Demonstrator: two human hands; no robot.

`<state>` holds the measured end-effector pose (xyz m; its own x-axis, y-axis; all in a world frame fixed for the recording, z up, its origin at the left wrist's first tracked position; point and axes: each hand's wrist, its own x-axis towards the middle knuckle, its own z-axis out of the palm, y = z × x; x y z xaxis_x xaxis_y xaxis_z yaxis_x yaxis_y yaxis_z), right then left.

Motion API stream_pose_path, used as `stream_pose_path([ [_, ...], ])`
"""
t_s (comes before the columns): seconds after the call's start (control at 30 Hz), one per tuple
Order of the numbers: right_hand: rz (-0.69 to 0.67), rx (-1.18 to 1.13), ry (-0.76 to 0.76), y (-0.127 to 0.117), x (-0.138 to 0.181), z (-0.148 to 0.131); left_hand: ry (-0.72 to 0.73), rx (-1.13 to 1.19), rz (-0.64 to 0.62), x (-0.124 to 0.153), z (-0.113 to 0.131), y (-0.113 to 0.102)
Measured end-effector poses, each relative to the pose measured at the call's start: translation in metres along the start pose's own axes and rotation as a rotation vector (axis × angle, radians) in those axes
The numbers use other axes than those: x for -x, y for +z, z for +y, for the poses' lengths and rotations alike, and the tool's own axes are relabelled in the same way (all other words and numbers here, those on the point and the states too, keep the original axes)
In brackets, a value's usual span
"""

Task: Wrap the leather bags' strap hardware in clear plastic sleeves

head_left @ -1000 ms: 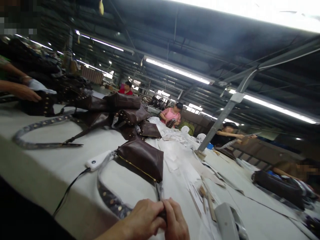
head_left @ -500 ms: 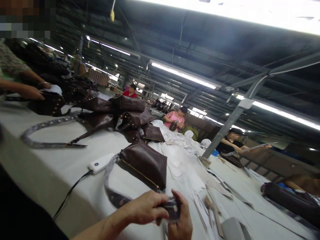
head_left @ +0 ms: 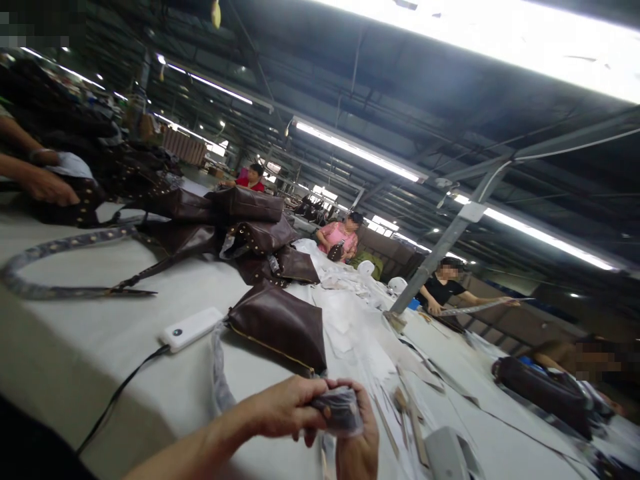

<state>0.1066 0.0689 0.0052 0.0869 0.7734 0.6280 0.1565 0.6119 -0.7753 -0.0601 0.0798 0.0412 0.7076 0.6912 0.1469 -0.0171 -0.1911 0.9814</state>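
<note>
Both my hands meet at the bottom middle of the view. My left hand [head_left: 283,408] pinches the end of a plastic-wrapped, studded strap [head_left: 340,408], and my right hand [head_left: 361,437] grips the same strap end from below. The strap [head_left: 219,373] loops back over the white table to a dark brown leather bag [head_left: 280,323] lying flat just beyond my hands.
A white power bank [head_left: 191,328] with a black cable lies left of the bag. More brown bags [head_left: 250,227] are piled further back, paper scraps [head_left: 350,313] to the right. Another person's hands [head_left: 47,187] work at far left; several people sit along the table's far side.
My hands have lifted the strap end off the table and turned it, so the wrapped end now shows between my fingers. The view shifted slightly.
</note>
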Motion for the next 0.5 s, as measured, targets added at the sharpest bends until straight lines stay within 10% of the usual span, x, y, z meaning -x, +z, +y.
stream_pose_path([
  [0.13, -0.125, 0.487, -0.432, -0.022, -0.011, 0.001, 0.022, -0.215, 0.278, 0.01, 0.014, 0.02],
  [0.2, -0.157, 0.507, -0.479, -0.03, -0.015, -0.005, 0.032, -0.149, 0.228, 0.009, 0.021, 0.021],
  [0.37, -0.062, -0.017, -0.079, -0.019, -0.011, -0.01, 0.043, 0.034, -0.121, -0.003, 0.024, 0.0],
  [0.5, -0.011, -0.209, -0.01, -0.005, -0.008, 0.006, 0.046, -0.036, -0.104, -0.003, 0.021, 0.001],
])
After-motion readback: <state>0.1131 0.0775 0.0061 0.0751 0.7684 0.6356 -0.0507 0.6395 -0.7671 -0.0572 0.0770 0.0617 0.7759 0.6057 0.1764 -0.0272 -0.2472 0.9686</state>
